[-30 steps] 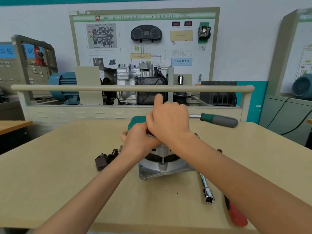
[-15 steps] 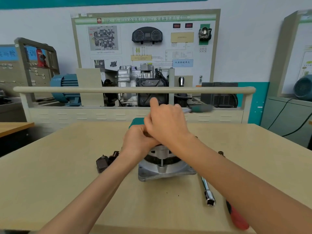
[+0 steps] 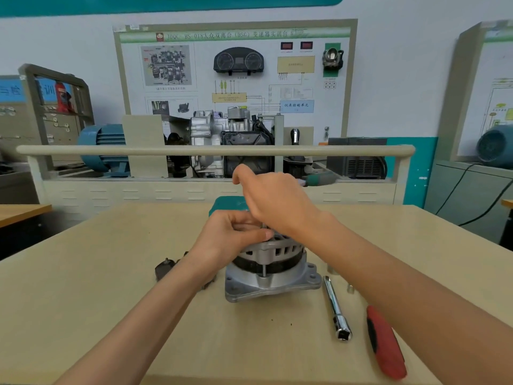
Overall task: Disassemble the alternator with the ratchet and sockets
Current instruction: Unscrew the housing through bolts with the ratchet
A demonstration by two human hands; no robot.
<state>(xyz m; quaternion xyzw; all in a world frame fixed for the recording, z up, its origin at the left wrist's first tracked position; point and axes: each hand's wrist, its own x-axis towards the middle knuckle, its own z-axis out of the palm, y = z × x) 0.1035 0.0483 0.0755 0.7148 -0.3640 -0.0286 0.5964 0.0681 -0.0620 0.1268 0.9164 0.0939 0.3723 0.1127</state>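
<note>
The silver alternator (image 3: 270,269) stands upright on its flange at the middle of the wooden table (image 3: 83,301). My left hand (image 3: 230,234) sits on its top edge, with fingers and thumb pinching the thin socket stem (image 3: 263,225) that rises from it. My right hand (image 3: 273,202) is just above, curled over the head of the ratchet. The ratchet's green and grey handle (image 3: 319,179) sticks out to the far right, blurred. The ratchet head is hidden under my palm.
A chrome extension bar (image 3: 336,309) and a red-handled tool (image 3: 385,343) lie right of the alternator, with two small sockets (image 3: 350,288) nearby. A black part (image 3: 165,268) lies to the left. A green case (image 3: 226,204) sits behind. A training bench with a rail (image 3: 111,150) stands beyond.
The ratchet handle has swung from the right toward the far side. My right hand has risen a little, and more of the alternator's top shows.
</note>
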